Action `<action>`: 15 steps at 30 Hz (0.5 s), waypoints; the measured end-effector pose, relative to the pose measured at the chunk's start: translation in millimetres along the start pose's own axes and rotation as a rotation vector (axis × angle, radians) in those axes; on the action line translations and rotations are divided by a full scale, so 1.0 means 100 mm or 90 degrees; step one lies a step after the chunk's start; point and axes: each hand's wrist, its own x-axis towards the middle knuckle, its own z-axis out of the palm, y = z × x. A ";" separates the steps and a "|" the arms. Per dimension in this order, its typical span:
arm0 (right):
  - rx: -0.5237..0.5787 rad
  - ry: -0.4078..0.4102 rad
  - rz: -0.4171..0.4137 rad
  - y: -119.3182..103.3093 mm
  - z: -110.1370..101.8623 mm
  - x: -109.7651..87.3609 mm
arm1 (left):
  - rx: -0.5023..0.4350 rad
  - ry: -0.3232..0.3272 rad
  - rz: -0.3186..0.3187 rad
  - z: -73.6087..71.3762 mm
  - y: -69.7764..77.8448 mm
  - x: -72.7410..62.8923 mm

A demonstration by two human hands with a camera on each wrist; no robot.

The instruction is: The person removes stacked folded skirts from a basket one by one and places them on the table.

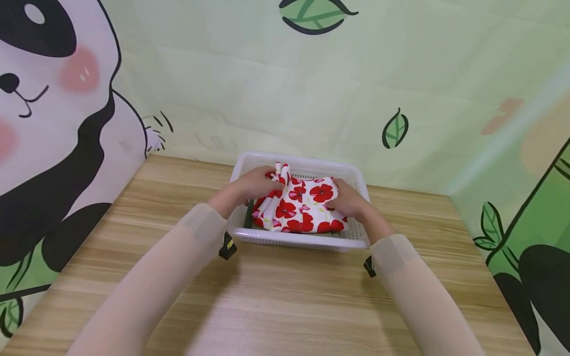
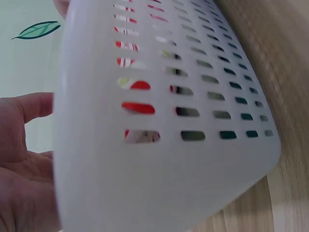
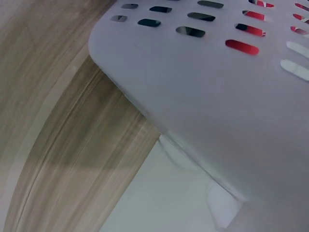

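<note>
Poppy-print cloth (image 1: 305,210), white w/ red flowers, lies bunched inside the white perforated plastic basket (image 1: 289,238), exact item unclear (poss. a garment). Looks thin, soft & limp, so prob. light, not fragile, little slip; it'd sag if taken at one spot only, so best held at both ends, w/ a full fold pinched each side. L hand (image 1: 257,184) is at the cloth's L end, fingers curled in & seemingly pinching a gathered bit that stands up next to them; the rest of the cloth runs R from there. R hand (image 1: 349,200) grips the R edge, thumb on the front face, fingers behind, gap only approx. a fold's thickness; exact fingertip contact hidden, R wrist view shows just basket & table. Something dark green (image 1: 249,215) sits in the basket by the cloth's L end, can't tell what. Basket rests on the wood-grain table (image 1: 294,296), near the pale green backdrop (image 1: 213,89) w/ printed panda (image 1: 40,113) at far L.
</note>
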 end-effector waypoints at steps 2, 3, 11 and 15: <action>0.002 0.000 0.005 0.00 0.00 0.00 | -0.008 -0.005 -0.030 -0.01 0.02 -0.02; 0.005 0.000 0.007 0.00 0.01 0.00 | -0.008 -0.008 -0.047 -0.01 0.02 -0.02; 0.031 0.001 0.024 0.00 0.04 -0.01 | 0.002 0.019 -0.090 -0.01 0.00 -0.03; 0.050 0.004 0.037 0.00 0.05 -0.01 | 0.021 0.045 -0.086 0.01 -0.05 0.01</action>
